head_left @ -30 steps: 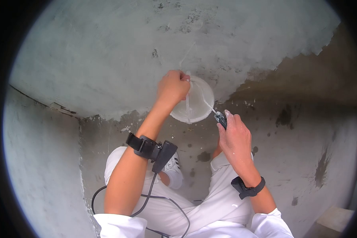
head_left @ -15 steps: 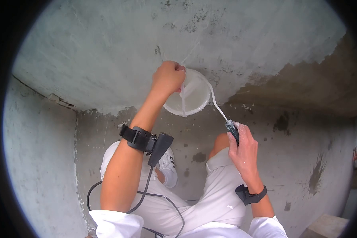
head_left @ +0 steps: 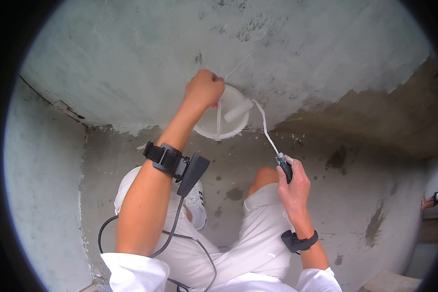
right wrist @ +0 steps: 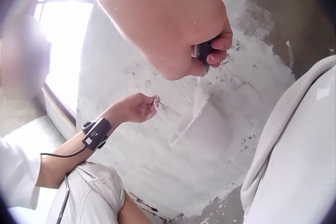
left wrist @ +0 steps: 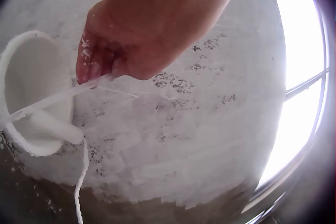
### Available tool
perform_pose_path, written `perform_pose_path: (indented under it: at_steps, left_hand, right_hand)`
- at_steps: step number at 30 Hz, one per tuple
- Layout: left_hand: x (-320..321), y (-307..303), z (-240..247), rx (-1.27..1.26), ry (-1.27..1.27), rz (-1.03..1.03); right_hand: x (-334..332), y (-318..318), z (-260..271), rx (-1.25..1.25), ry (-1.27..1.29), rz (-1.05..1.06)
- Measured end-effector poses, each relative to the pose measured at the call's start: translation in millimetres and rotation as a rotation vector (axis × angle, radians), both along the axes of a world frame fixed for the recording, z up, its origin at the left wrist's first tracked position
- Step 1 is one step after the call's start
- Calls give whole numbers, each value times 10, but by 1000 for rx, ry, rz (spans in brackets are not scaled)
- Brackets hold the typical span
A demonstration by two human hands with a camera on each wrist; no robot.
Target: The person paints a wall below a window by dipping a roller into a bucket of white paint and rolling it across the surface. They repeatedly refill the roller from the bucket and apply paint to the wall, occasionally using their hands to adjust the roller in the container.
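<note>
A white bucket (head_left: 233,93) with pale liquid inside stands against the wall in the head view. My left hand (head_left: 205,91) pinches its white strap-like handle (left wrist: 58,97), which is drawn up across the opening. In my right hand (head_left: 295,190) is the dark grip of a paint roller (head_left: 284,168), fingers curled round it. From there the roller's bent, white-coated wire frame (head_left: 264,121) runs up to the bucket. Its white roller sleeve (head_left: 238,111) lies slanted over the opening, one end near the right rim. The right wrist view shows the dark grip (right wrist: 203,51) inside my fingers.
Ahead rises a whitish coated wall (head_left: 146,63), with a bare brown area (head_left: 370,112) at right. My bent legs and white shoe (head_left: 195,204) are below, on a stained floor. A black cable (head_left: 199,241) crosses my lap. Another person's hand (head_left: 428,202) shows at the far right.
The roller sleeve has come up into sight from inside the bucket, and my right hand has drawn back toward me. My left hand still pinches the handle; the head view has shifted somewhat.
</note>
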State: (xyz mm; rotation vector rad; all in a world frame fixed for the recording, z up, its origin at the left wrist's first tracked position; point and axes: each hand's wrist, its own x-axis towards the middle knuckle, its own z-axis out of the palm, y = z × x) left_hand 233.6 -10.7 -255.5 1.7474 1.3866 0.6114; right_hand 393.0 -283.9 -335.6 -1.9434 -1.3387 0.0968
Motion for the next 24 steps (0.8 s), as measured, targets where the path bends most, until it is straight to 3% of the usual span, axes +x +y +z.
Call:
perform_pose_path:
  at_steps: [7,13,19,22,24]
  left_hand:
    - [-15,-62,93,-80,-128,13]
    - [-54,-46,75,-114,-206,36]
    - [-126,-79,142,-126,-227,41]
    - [-214,-68,182,-122,-222,57]
    - [-277,-81,234,-121,-191,82]
  right_hand:
    - [41,79,84,37,78,-79]
    - [110,153,69,25,357,-164]
    - [216,230,22,20,476,-271]
    - [356,304,-332,133,569,-265]
    - [379,306,-444,34,762,-295]
